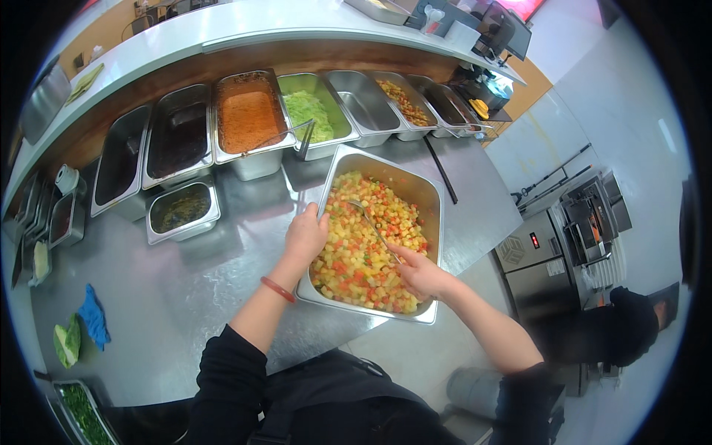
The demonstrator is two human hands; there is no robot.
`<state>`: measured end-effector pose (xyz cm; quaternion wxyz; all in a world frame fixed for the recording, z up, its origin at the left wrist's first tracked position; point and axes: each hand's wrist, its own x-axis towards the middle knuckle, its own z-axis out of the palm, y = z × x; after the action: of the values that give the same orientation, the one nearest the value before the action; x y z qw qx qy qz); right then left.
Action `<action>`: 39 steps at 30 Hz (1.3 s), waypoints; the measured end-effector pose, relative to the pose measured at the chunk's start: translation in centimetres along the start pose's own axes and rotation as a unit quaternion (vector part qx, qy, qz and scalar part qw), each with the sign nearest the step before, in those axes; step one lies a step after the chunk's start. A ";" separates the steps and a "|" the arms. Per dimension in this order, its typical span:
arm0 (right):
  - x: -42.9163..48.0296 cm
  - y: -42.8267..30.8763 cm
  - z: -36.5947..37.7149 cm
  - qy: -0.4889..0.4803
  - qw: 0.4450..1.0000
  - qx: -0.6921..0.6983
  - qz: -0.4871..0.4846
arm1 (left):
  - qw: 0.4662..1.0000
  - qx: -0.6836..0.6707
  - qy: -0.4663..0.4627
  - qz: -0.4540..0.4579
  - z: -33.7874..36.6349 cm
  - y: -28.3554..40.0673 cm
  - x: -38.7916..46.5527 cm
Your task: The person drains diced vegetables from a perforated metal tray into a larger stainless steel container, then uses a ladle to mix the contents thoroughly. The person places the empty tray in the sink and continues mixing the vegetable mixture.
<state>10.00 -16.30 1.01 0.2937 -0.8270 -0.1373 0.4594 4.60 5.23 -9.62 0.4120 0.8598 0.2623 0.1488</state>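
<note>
A deep steel pan of diced yellow, orange and green vegetables sits tilted at the steel table's right front edge. My left hand grips its left rim, thumb at the inner side. In my right hand is the handle of a metal spoon, its bowl among the dice. Beyond the pan stands a row of steel pans: one with shredded green vegetable, one with orange sauce, an empty-looking one and one with mixed diced food. Metal tongs rest across the shredded-vegetable pan.
A small pan of dark green food stands left on the steel table. A blue cloth and a leafy green piece lie far left. A black stick lies right of the pan row. A person in black is at right.
</note>
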 end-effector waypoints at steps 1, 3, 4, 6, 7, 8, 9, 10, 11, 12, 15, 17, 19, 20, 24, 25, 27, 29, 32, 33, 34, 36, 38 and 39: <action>-0.8 0.4 -0.3 0.007 0.998 -0.048 -0.026 | 1.000 -0.011 0.009 0.003 0.1 -0.1 0.0; -2.4 1.3 -0.6 0.026 0.988 -0.119 -0.093 | 1.000 -0.021 0.014 0.005 0.2 -0.1 0.0; -3.4 1.8 -0.7 0.038 0.980 -0.144 -0.134 | 1.000 -0.021 0.012 0.005 0.2 -0.2 0.1; -5.4 2.3 -1.6 0.035 0.975 -0.168 -0.143 | 1.000 -0.021 0.007 0.002 0.2 -0.1 0.1; -7.3 2.5 -2.5 0.021 0.979 -0.169 -0.110 | 1.000 -0.023 0.005 0.000 0.1 -0.1 0.1; -9.0 2.4 -3.2 0.004 0.982 -0.167 -0.089 | 1.000 -0.024 0.003 -0.003 0.1 -0.1 0.1; -10.4 2.1 -3.6 0.017 0.977 -0.196 -0.081 | 1.000 -0.025 0.004 -0.005 0.1 -0.1 0.1; -11.8 1.9 -3.6 0.029 0.971 -0.222 -0.085 | 1.000 -0.026 0.005 -0.006 0.1 -0.1 0.1; -12.8 1.6 -3.7 0.044 0.965 -0.254 -0.048 | 1.000 -0.027 0.004 -0.008 0.1 -0.1 0.0; -13.8 1.2 -4.0 0.039 0.961 -0.273 -0.034 | 1.000 -0.019 -0.001 -0.006 0.1 -0.1 0.1; -14.3 0.7 -4.0 0.033 0.929 -0.353 0.109 | 1.000 -0.002 -0.014 -0.001 0.1 -0.2 0.2; -12.3 1.1 -3.4 0.041 0.909 -0.399 0.115 | 1.000 0.000 -0.013 0.005 0.1 -0.2 0.2; -9.4 2.0 -2.8 0.057 0.899 -0.426 0.083 | 1.000 0.002 -0.019 0.000 0.1 -0.2 0.2; -7.8 2.5 -2.7 0.066 0.897 -0.431 0.066 | 1.000 0.005 -0.019 -0.003 0.0 -0.2 0.2; -2.9 4.1 -2.7 0.079 0.905 -0.416 0.044 | 1.000 -0.003 -0.022 0.011 0.0 -0.3 0.2; -1.9 4.2 -2.8 0.074 0.907 -0.411 0.049 | 1.000 -0.004 -0.023 0.012 0.0 -0.3 0.2; -0.2 4.3 -2.5 0.091 0.922 -0.376 0.013 | 1.000 -0.005 -0.018 0.016 0.0 -0.4 0.3; 1.5 3.9 -1.7 0.129 0.939 -0.315 -0.040 | 1.000 -0.008 -0.010 0.018 0.1 -0.5 0.2; 3.0 2.7 -0.3 0.123 0.986 -0.109 -0.013 | 1.000 -0.007 -0.005 0.021 0.2 -0.7 0.1; 3.0 2.3 -0.1 0.105 0.991 -0.087 -0.018 | 1.000 -0.018 0.003 0.019 0.2 -0.7 0.1; 2.8 2.0 0.0 0.083 0.995 -0.049 0.008 | 0.999 -0.027 0.011 0.016 0.3 -0.7 0.0; 1.7 1.6 -0.1 0.063 0.998 -0.028 0.016 | 1.000 -0.023 0.013 0.010 0.2 -0.6 0.0; 0.0 1.6 -0.5 0.059 0.997 -0.042 -0.021 | 1.000 0.001 0.007 0.006 0.3 -0.5 0.0; -1.1 1.8 -0.8 0.069 0.993 -0.092 -0.035 | 1.000 -0.001 0.001 0.003 0.3 -0.5 0.0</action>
<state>9.95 -18.53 1.02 0.2413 -0.8750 -0.1869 0.3758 4.56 5.28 -10.18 0.4118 0.8601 0.2605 0.1512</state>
